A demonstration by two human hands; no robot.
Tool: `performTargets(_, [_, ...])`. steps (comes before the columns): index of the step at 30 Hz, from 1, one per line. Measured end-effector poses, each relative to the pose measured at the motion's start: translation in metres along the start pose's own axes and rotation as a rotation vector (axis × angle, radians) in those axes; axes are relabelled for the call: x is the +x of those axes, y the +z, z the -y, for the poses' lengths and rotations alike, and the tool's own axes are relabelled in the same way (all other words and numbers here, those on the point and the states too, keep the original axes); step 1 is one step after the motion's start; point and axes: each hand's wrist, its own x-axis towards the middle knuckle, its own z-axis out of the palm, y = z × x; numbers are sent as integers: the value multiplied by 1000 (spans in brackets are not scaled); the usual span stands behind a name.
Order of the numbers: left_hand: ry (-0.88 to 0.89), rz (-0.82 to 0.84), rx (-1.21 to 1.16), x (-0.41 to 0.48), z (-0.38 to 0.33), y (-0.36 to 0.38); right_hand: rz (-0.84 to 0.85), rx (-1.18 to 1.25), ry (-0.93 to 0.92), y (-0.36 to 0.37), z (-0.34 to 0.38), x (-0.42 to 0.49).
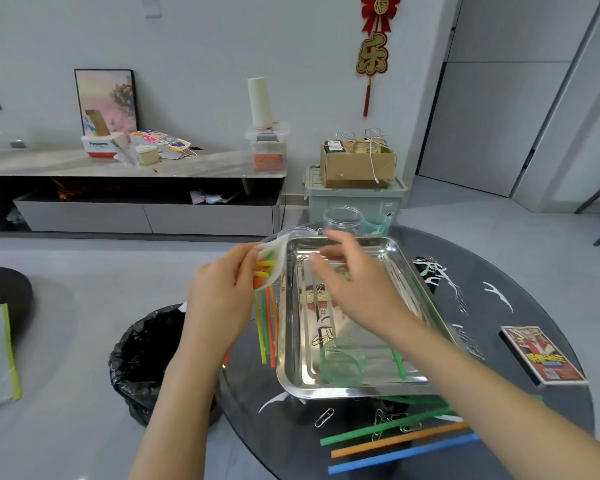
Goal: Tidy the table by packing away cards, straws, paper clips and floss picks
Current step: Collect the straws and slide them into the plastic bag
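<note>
straws (268,318) pinched in left hand (219,301), right hand (355,289) seemingly relaxed over tray (347,389).

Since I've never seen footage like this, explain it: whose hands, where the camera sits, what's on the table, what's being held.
No machine here: a person works bare-handed, filmed by one camera worn on the head, looking down. The left hand grips a clear bag with coloured straws sticking out. The right hand hovers open over a steel tray that holds a small clear cup. On the dark table lie loose straws, paper clips and a card box.
</note>
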Motion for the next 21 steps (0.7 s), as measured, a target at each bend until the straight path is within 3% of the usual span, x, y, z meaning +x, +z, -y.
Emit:
performTargets(4, [69,36,37,-3,-8,8,74,-411,186,-46,-59,-14])
performTargets(8, [158,39,95,-4,-14,20,153,-598,352,-60,-99,-21])
performTargets(13, [214,53,128,-6,-13,37,97,-724,284,-50,-106,-9])
performTargets(18, [234,72,164,-6,-11,44,167,-862,252,-27,-111,0])
performTargets(21, [237,89,210,-4,-8,44,211,-807,208,-24,-112,1])
